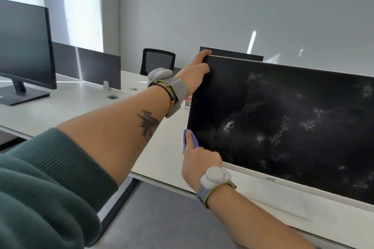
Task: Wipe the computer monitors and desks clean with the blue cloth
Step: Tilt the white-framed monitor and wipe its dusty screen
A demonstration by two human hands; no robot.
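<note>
Desktop (pixel 81 107) of pale white laminate runs from the left edge of the view to the right, under a plain grey wall. On its right part stands the wide flat monitor with a white frame (pixel 283 123), tilted in the view, its dark screen mottled with whitish smears and specks across the middle and right. Far left on the same surface stands a second black flat monitor (pixel 24 46) on a square black foot, its screen dark. Between the two, low dark partition panels (pixel 97 66) stand upright along the back of the desk, and a black mesh-backed office chair (pixel 157 60) shows behind them. The left forearm, bare from a pushed-up green ribbed sleeve (pixel 50 178), reaches out to the white-framed monitor, where the left hand (pixel 194 75) grips the top left corner, fingers hooked over the upper edge and thumb lying on the front. The right hand (pixel 200 161) comes up from below at the screen's lower left corner and holds the small blue cloth (pixel 193 140), the index finger laid straight along it and pressing it against the left edge of the glass, the other fingers curled out of sight beneath. The cloth folds up on either side of that finger. Each wrist wears a grey strap with a rounded pale grey device (pixel 215 178).
</note>
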